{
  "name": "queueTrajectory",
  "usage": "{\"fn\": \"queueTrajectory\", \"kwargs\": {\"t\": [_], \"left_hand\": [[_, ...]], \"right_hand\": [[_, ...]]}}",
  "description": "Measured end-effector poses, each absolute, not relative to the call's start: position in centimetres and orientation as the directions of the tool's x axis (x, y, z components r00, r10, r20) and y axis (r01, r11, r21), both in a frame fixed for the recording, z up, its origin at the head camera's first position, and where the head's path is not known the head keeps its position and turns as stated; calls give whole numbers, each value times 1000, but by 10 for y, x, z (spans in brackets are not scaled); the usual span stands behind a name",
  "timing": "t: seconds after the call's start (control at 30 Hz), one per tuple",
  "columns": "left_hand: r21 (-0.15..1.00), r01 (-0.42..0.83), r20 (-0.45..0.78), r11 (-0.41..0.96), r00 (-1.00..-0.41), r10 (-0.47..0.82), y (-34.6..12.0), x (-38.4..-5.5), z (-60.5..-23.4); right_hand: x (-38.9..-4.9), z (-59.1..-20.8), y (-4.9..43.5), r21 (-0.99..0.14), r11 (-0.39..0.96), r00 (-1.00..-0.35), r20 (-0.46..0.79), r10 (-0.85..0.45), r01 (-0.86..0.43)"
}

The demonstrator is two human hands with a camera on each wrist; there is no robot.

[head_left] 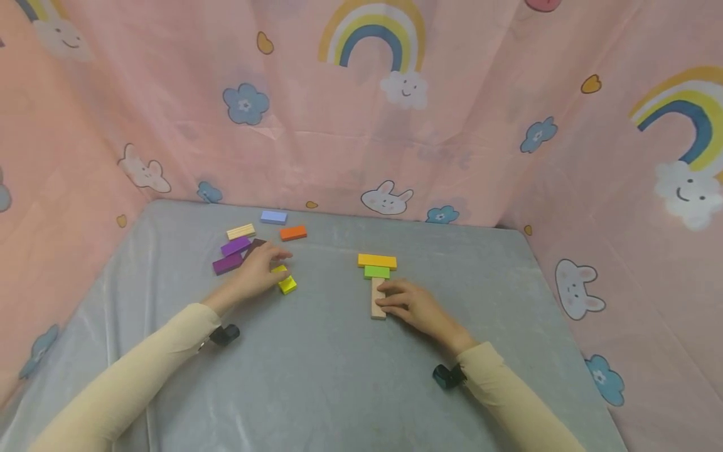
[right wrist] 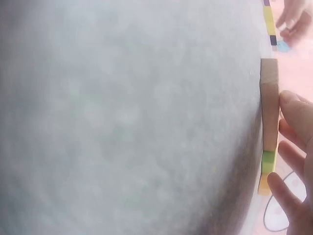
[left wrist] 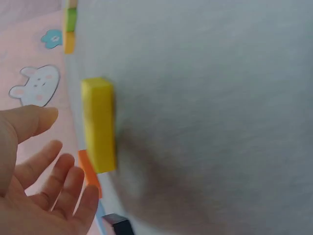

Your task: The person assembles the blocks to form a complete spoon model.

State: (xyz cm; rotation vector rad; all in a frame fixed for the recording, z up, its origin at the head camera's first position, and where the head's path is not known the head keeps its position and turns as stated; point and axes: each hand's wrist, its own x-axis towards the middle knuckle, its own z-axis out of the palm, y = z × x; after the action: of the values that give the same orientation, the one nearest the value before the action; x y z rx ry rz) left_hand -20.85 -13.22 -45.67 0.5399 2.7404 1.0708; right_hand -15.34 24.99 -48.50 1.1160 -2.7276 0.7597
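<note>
My left hand (head_left: 257,270) hovers over a yellow block (head_left: 289,286) on the left of the table, its fingers spread and loosely bent. In the left wrist view a gap shows between that hand (left wrist: 54,176) and the yellow block (left wrist: 100,129). Right of centre, a plain wooden block (head_left: 378,311) lies lengthwise, its far end against a light green block (head_left: 376,272). Beyond the green one, a yellow-orange block (head_left: 377,260) lies crosswise. My right hand (head_left: 420,307) has its fairly straight fingertips at the wooden block's right side and top.
Around the left hand lie two purple blocks (head_left: 228,263), a dark brown block (head_left: 255,245) partly covered by the hand, a pale ridged block (head_left: 241,231), a light blue block (head_left: 273,217) and an orange block (head_left: 293,233). A pink patterned curtain (head_left: 339,157) borders the grey-covered table (head_left: 316,376).
</note>
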Motion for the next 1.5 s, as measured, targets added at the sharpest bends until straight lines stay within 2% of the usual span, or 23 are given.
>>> {"fn": "queueTrajectory", "kwargs": {"t": [0.1, 0.2, 0.63, 0.8, 1.17, 1.5], "left_hand": [[641, 294, 11, 709, -927, 374, -134, -203, -464], [622, 292, 10, 726, -931, 366, -135, -199, -469], [587, 300, 13, 752, -932, 362, -133, -192, -471], [572, 298, 9, 764, -934, 358, -134, -192, -473], [553, 220, -59, 804, -952, 301, -134, -191, -476], [556, 255, -24, 791, -947, 322, -130, -186, -471]], "right_hand": [[-155, -484, 250, -379, 606, -711, 283, -644, -700], [-156, -482, 251, -380, 623, -725, 256, -640, -684], [-159, -478, 252, -507, 632, -783, 156, -602, -586], [-162, -477, 253, -511, 660, -806, 119, -580, -551], [-171, -481, 256, -456, 662, -781, 136, -609, -595], [-170, -482, 256, -488, 659, -791, 113, -602, -572]]}}
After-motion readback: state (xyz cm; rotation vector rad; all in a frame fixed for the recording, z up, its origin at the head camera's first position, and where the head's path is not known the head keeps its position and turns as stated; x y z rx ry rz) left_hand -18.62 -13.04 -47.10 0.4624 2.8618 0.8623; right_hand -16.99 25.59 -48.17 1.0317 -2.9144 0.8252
